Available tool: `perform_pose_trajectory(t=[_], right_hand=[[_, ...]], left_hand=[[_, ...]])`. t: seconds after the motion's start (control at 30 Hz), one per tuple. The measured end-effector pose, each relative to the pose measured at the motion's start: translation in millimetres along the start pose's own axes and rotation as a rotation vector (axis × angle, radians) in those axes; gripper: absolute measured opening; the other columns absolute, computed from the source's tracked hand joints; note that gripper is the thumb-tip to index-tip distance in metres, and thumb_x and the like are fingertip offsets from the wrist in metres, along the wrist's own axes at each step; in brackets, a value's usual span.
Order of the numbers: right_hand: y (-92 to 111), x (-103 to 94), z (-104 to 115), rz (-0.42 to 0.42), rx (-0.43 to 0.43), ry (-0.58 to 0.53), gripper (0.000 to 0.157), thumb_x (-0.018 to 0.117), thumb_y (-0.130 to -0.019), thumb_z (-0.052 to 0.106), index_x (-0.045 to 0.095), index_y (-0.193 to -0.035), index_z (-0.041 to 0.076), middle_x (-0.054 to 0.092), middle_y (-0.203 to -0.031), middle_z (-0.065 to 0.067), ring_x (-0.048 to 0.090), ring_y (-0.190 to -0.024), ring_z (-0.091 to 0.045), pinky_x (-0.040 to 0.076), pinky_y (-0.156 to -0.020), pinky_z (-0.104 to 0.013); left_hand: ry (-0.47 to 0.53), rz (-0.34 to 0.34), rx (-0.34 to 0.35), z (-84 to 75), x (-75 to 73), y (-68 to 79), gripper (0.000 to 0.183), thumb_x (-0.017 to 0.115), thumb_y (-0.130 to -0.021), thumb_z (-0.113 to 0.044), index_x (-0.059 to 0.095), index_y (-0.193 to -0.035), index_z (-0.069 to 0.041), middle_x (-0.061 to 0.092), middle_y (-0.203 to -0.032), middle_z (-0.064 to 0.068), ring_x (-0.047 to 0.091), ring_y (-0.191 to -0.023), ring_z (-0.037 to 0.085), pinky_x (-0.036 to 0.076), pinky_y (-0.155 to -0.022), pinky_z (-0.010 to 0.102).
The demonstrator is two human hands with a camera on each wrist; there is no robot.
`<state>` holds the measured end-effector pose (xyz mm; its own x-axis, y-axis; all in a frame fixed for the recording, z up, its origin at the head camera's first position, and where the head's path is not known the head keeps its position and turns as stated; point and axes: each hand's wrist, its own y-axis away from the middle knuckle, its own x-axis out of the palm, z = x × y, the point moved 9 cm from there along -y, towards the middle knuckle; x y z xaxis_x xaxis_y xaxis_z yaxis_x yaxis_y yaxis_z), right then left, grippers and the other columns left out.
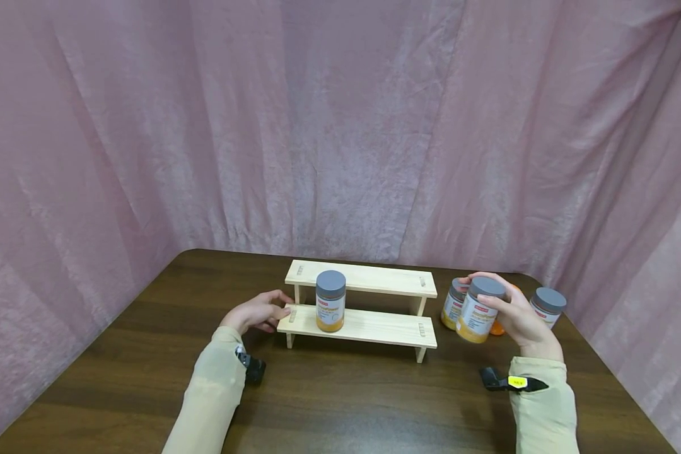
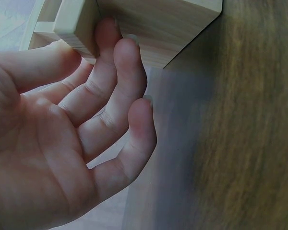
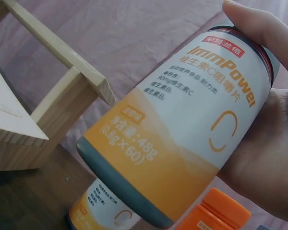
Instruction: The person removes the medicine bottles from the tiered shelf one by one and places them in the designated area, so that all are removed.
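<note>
My right hand (image 1: 524, 318) grips a vitamin C tablet bottle (image 1: 479, 310) with a grey lid and a white and orange label. In the right wrist view the bottle (image 3: 182, 120) is tilted, with its base over other bottles. At the left end of a two-step wooden shelf (image 1: 369, 326), my left hand (image 1: 258, 312) holds the lower board. The left wrist view has the thumb against the board end (image 2: 77, 24) and curled fingers below it. Another matching bottle (image 1: 330, 302) stands upright on the lower step, left of its middle.
Right of the shelf stand a grey-lidded bottle (image 1: 453, 306), an orange bottle (image 3: 218, 211) partly hidden behind my right hand, and another grey-lidded bottle (image 1: 547, 304) near the table's right edge. A pink curtain (image 1: 363, 126) hangs behind the brown table (image 1: 340, 403).
</note>
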<state>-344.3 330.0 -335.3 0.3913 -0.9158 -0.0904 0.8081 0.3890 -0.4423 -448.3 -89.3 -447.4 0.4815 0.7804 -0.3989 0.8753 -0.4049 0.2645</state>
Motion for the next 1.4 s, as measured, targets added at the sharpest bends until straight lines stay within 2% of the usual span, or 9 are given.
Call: perform_pose_trajectory(t=[0.13,0.3,0.47,0.6,0.83,1.1,1.27,1.4], right_hand=[[3.2,-3.5,-6.7,-0.002,0.029,0.028,0.038,0.040,-0.095,-0.012,0.047,-0.132,-0.004,0.063,-0.129,-0.001,0.060,-0.120,-0.013,0.045,-0.097,-0.024],[8.3,-9.4,-17.8,-0.014,0.096,0.136,0.038,0.047,-0.093,-0.010,0.045,-0.131,-0.004,0.062,-0.127,0.002,0.056,-0.120,-0.007,0.042,-0.096,-0.021],[12.2,-11.6,-23.3,0.000,0.116,0.208,0.042,0.053,-0.091,-0.010,0.044,-0.131,-0.004,0.063,-0.126,0.005,0.055,-0.119,-0.004,0.041,-0.095,-0.018],[14.5,-12.9,-25.9,0.013,0.128,0.236,0.047,0.057,-0.089,-0.010,0.042,-0.133,-0.006,0.063,-0.127,0.008,0.055,-0.117,-0.003,0.042,-0.094,-0.018],[18.0,-14.1,-35.6,0.034,0.207,0.336,0.049,0.060,-0.090,-0.004,0.040,-0.134,-0.006,0.059,-0.129,0.008,0.055,-0.113,0.000,0.046,-0.089,-0.020],[19.6,-12.5,-49.9,0.051,0.281,0.312,0.047,0.059,-0.091,0.000,0.041,-0.135,-0.004,0.062,-0.122,0.004,0.058,-0.109,-0.002,0.047,-0.090,-0.020],[19.9,-10.0,-52.7,0.065,0.294,0.289,0.046,0.059,-0.092,0.001,0.042,-0.134,-0.005,0.062,-0.122,-0.001,0.059,-0.109,-0.005,0.046,-0.091,-0.021],[20.0,-8.2,-53.8,0.066,0.298,0.257,0.045,0.058,-0.092,0.000,0.042,-0.134,-0.003,0.062,-0.121,0.001,0.059,-0.108,-0.005,0.046,-0.091,-0.022]], left_hand=[[0.004,-0.003,-0.001,0.6,0.2,-0.6,0.038,0.057,-0.096,-0.020,0.048,-0.128,-0.003,0.065,-0.084,0.001,0.063,-0.073,0.013,0.049,-0.067,0.030],[0.006,-0.004,-0.007,0.5,0.8,-0.1,0.038,0.057,-0.096,-0.020,0.047,-0.128,-0.004,0.065,-0.084,0.001,0.064,-0.073,0.012,0.049,-0.067,0.029],[0.005,-0.005,-0.009,-0.3,1.0,1.1,0.038,0.056,-0.096,-0.020,0.047,-0.129,-0.003,0.065,-0.082,0.000,0.063,-0.071,0.013,0.049,-0.067,0.029],[0.004,-0.008,-0.008,-0.1,0.3,0.5,0.038,0.057,-0.096,-0.020,0.048,-0.129,-0.003,0.065,-0.082,0.000,0.063,-0.072,0.013,0.049,-0.067,0.029],[0.008,-0.010,-0.008,1.5,-0.3,-0.4,0.037,0.057,-0.096,-0.019,0.047,-0.128,-0.003,0.064,-0.080,0.000,0.063,-0.070,0.012,0.049,-0.066,0.029],[0.012,-0.002,-0.007,2.2,0.6,-0.1,0.038,0.057,-0.096,-0.019,0.047,-0.129,-0.003,0.065,-0.082,0.000,0.064,-0.073,0.013,0.049,-0.067,0.030],[0.007,0.009,0.011,-0.2,1.3,0.1,0.039,0.056,-0.096,-0.020,0.045,-0.129,-0.002,0.065,-0.082,-0.001,0.064,-0.073,0.012,0.049,-0.067,0.030],[0.006,0.014,0.014,-0.2,1.5,-0.2,0.040,0.056,-0.096,-0.020,0.044,-0.130,-0.002,0.066,-0.082,0.000,0.065,-0.073,0.012,0.049,-0.068,0.031]])
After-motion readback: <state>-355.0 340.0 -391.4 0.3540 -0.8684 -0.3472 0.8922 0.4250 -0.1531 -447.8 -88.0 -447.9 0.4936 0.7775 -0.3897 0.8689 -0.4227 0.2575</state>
